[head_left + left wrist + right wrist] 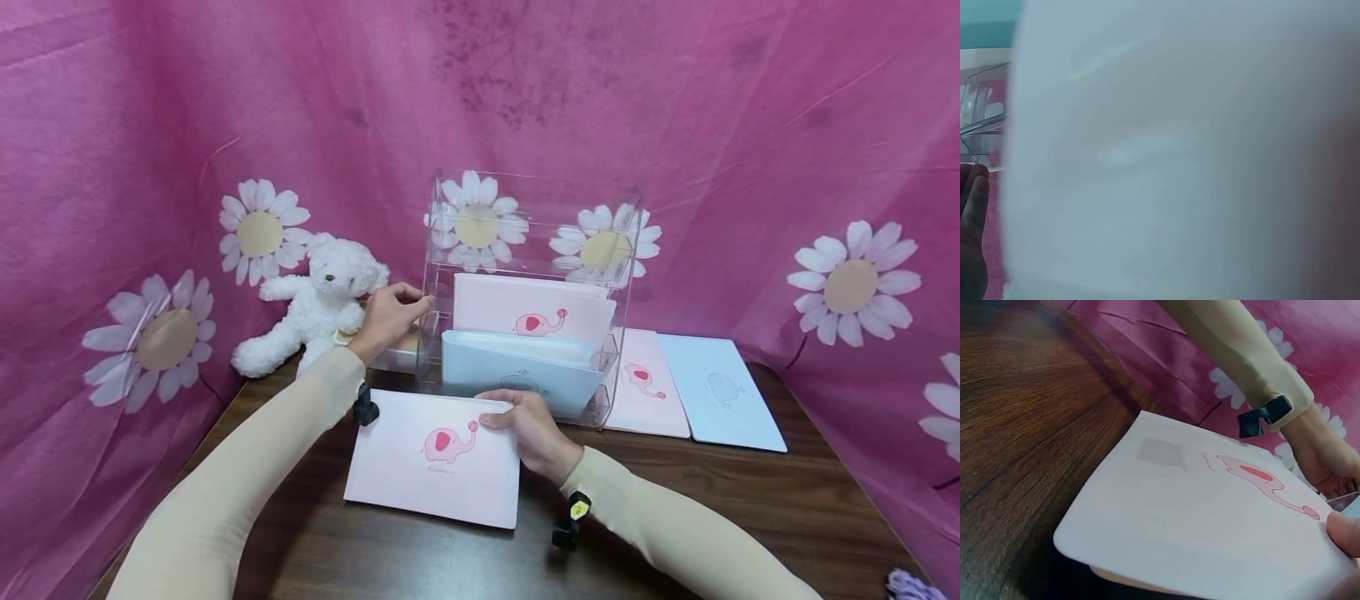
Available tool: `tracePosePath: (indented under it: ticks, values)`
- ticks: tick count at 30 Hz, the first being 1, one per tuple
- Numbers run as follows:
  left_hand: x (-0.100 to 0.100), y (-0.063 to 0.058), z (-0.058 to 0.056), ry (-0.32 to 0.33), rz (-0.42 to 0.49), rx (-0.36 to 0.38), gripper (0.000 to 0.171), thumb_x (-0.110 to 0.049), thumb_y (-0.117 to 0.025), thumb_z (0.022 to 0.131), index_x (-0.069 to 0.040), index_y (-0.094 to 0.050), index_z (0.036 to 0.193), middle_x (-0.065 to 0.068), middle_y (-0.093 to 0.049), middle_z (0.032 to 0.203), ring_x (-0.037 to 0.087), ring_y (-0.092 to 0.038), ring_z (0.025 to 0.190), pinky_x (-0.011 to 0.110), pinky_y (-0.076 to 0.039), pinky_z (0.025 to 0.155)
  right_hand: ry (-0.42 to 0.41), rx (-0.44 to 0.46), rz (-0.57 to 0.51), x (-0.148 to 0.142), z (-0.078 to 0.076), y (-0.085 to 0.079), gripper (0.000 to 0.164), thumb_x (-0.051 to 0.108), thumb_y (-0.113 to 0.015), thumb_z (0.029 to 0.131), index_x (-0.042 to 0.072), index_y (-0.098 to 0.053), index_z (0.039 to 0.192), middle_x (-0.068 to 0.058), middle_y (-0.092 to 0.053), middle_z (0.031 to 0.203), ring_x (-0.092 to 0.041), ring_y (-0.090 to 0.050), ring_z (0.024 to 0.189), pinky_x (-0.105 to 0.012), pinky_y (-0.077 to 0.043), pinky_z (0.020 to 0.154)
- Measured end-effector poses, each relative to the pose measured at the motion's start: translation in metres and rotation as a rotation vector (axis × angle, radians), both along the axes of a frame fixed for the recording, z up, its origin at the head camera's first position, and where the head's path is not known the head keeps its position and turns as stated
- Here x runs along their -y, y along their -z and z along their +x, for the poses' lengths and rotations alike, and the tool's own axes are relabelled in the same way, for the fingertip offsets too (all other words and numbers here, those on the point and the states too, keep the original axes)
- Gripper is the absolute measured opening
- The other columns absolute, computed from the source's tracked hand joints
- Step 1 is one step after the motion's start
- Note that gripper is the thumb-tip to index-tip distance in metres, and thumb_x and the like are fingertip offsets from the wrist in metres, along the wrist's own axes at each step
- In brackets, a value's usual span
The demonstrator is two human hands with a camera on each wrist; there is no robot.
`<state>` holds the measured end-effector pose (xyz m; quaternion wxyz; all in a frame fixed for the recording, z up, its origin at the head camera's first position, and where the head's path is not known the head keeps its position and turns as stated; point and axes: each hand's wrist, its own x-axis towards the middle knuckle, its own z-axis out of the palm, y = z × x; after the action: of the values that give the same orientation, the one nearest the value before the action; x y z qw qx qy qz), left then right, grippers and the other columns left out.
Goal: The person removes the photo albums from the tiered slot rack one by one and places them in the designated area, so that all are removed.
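Note:
My right hand (pixel 536 433) grips a pink notebook (pixel 435 475) by its right edge, thumb on the cover. A pink elephant with a ball is printed on it. In the right wrist view this notebook (pixel 1166 506) tilts above the table, and in the left wrist view it blurs across most of the picture. My left hand (pixel 390 317) pinches the left side edge of a clear tiered rack (pixel 427 358). Pink elephant notebooks (pixel 487 304) stand in a middle tier of the rack, and light blue whale notebooks (pixel 480 367) stand in the front tier.
To the rack's right, a pink notebook (pixel 648 392) and a blue notebook (pixel 723 392) lie on the brown table (pixel 675 500). A white teddy bear (pixel 315 292) sits at the left, with a box (pixel 393 358) beside it. Behind hangs a pink daisy curtain (pixel 712 125).

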<state>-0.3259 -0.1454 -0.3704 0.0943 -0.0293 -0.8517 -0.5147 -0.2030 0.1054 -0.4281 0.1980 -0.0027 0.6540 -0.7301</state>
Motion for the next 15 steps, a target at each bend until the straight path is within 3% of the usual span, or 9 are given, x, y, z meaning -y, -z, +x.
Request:
tracePosePath:
  ticks: [10,15]
  values:
    - [0.0,0.001,0.001,0.004,0.006,0.012,0.029,-0.038,-0.075,0.089,-0.012,-0.072,0.101,0.009,-0.074,0.103,0.021,-0.064,0.09,0.027,-0.051,0.075,-0.055,0.04,0.02,0.008,-0.007,0.012,0.044,-0.002,-0.066,0.087,-0.003,-0.062,0.132,-0.018,-0.076,0.111,-0.023,-0.076,0.092,-0.042,-0.062,0.081]
    - [0.0,0.001,0.001,0.005,0.01,0.006,0.028,-0.036,-0.075,0.089,-0.011,-0.072,0.1,0.01,-0.074,0.102,0.021,-0.064,0.091,0.029,-0.051,0.076,-0.076,0.031,0.094,0.011,-0.012,0.017,0.044,-0.002,-0.065,0.087,-0.002,-0.064,0.131,-0.019,-0.075,0.115,-0.023,-0.076,0.093,-0.039,-0.063,0.081]
